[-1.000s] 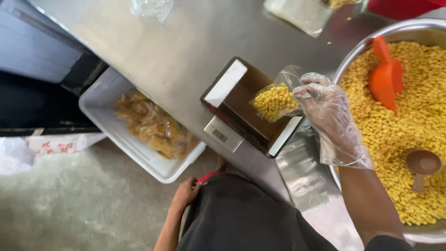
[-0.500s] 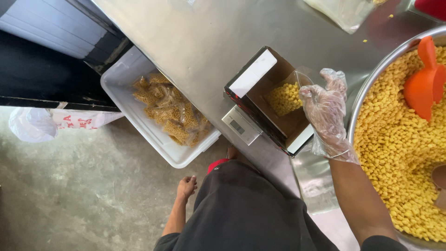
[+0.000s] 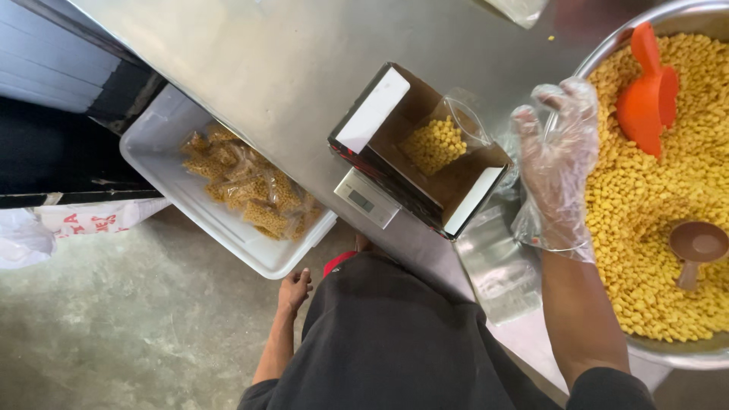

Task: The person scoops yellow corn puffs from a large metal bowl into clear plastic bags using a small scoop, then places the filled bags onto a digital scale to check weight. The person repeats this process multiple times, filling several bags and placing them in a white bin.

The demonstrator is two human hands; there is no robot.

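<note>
Orange scoop [image 3: 645, 95] in snack bowl [image 3: 607, 53], packed-bag tub [image 3: 152, 144] beside scale [image 3: 368, 199]

Steel bowl [image 3: 607, 57] right of gloved fingers [image 3: 566, 102]: cut off by right and top edges, near rim partly behind right forearm. Brown scoop [image 3: 695, 244] lower right of fingers: handle end sunk in yellow pieces. Scale [image 3: 367, 199] left of fingers: top hidden under cardboard box [image 3: 456, 178], display too small to read. Clear bag [image 3: 524, 9] above fingers: cut by top edge. White tub [image 3: 163, 156] far left: upper corner hidden under surface [image 3: 266, 53].
</note>
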